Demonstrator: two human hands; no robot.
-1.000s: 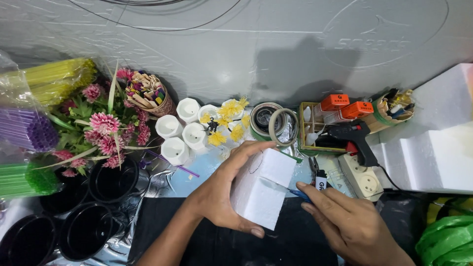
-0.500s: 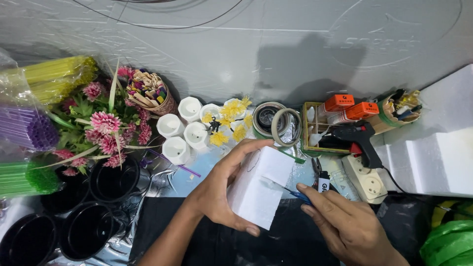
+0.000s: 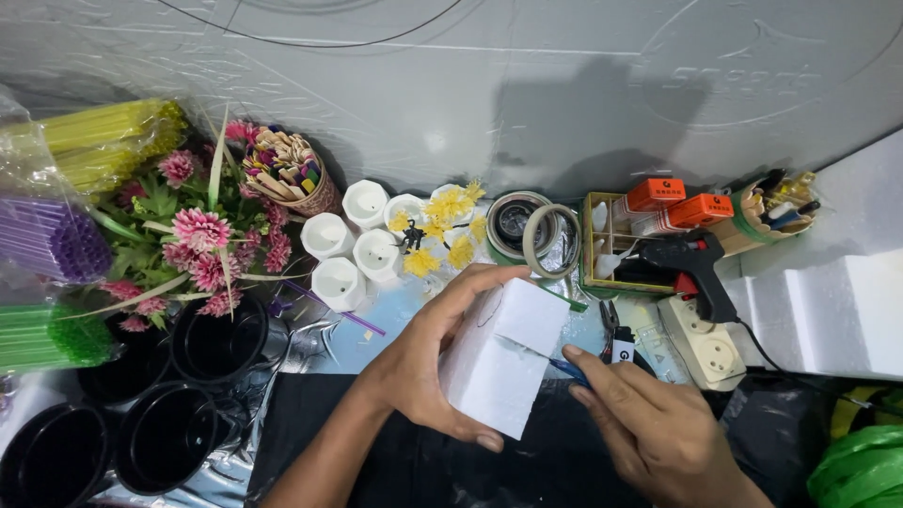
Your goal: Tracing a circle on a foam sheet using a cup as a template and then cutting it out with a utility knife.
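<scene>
My left hand grips a white foam block from its left side, holding it tilted above the black sheet. A cut line runs across the block's upper face. My right hand holds a blue-handled craft knife, its thin blade set into the cut on the block's right side. Only a short part of the knife handle shows past my fingers.
Several small white pots and yellow artificial flowers stand behind the block. Tape rolls, a black glue gun and a power strip lie right. Pink flowers, black pots, straw bundles fill the left. Large foam blocks sit right.
The foam block has turned slightly in my left hand and the knife has shifted a little along the cut. Both hands stay in about the same place.
</scene>
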